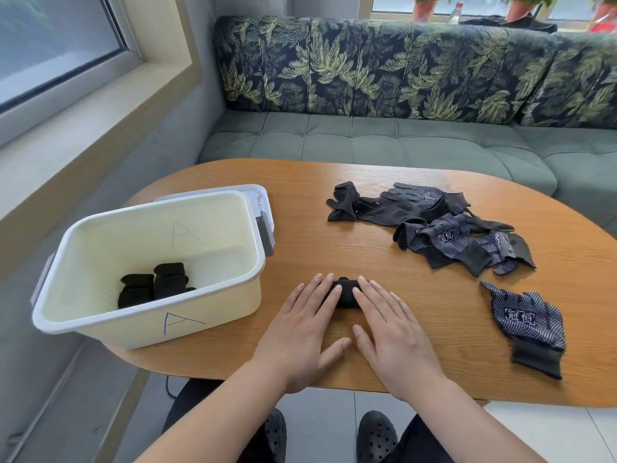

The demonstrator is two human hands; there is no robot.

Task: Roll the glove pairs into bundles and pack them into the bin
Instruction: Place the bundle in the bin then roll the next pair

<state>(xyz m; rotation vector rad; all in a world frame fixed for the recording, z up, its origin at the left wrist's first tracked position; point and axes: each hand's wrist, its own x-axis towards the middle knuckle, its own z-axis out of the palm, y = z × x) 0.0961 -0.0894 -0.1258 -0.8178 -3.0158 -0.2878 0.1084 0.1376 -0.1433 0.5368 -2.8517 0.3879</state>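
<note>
On the table [334, 202], your left hand [300, 324] and right hand [390, 325] press flat, fingers straight, on a black glove roll [345, 294] beside the bin [140, 325]; two bundles [152, 284] inside, loose gloves [444, 228] right.

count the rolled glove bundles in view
3: left bundle and right bundle in the bin, third bundle on the table under left hand and right hand. Bin wall may hide more.
</note>
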